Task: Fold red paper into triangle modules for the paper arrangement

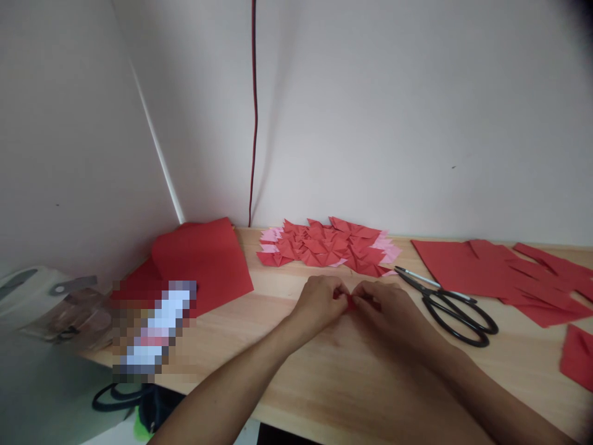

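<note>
Near the middle of the wooden table, my left hand and my right hand meet fingertip to fingertip. Both pinch one small piece of red paper, mostly hidden by the fingers, so its folds cannot be made out. Just beyond the hands, a pile of folded red and pink paper pieces lies against the wall. To the right of my right hand rest black-handled scissors, with a slim silver pen lying along them.
Large red paper sheets lie at the left, beside a pixelated phone-like object. More red sheets and cut strips spread at the right, with a red piece near the edge. A dark red cable hangs down the wall.
</note>
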A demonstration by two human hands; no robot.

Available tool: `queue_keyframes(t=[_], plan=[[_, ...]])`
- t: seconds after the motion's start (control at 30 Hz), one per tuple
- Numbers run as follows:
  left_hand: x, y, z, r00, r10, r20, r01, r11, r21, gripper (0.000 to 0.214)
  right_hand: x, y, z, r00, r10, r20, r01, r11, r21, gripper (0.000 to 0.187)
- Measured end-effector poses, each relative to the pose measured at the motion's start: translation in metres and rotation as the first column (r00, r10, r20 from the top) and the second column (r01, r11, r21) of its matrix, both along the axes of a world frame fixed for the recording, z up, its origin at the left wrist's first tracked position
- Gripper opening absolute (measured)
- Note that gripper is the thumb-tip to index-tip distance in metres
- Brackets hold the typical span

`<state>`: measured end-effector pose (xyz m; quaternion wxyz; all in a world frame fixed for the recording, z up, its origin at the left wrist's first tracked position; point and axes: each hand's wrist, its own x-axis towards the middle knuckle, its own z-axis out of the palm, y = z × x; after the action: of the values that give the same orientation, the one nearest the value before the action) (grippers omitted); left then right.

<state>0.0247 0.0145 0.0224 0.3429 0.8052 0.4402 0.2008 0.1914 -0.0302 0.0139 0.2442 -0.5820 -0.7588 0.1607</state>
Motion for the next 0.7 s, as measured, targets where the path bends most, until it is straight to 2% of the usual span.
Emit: queue_keyframes(t=[0.17, 0.4, 0.5, 0.6, 0.7], plan=[[0.000, -0.002, -0.001, 0.999, 0.020, -0.027, -0.019, 0.998, 0.055, 0.026, 0.000, 0.001, -0.001, 1.000, -0.004, 0.016, 0.004, 1.000, -0.023, 0.020], [0.002, -0.007, -0.005, 0.997, 0.048, -0.061, -0.037, 0.984, 0.174, 0.024, -0.004, -0.002, -0.004, 0.982, -0.058, 0.180, 0.040, 0.994, 0.104, 0.016], [0.000, -0.002, -0.006, 1.000, 0.015, -0.010, -0.014, 0.995, 0.098, 0.023, -0.003, -0.001, -0.004, 0.988, -0.040, 0.148, 0.025, 0.995, 0.098, 0.016], [-0.002, 0.004, -0.008, 0.998, -0.012, 0.065, 0.012, 1.000, 0.001, 0.020, -0.001, -0.001, -0.002, 0.999, -0.002, 0.047, 0.001, 1.000, 0.020, 0.019], [-0.003, 0.006, -0.010, 0.994, 0.005, 0.106, -0.002, 1.000, -0.029, 0.015, 0.000, -0.001, 0.002, 0.999, -0.007, -0.035, 0.006, 0.999, -0.035, 0.020]])
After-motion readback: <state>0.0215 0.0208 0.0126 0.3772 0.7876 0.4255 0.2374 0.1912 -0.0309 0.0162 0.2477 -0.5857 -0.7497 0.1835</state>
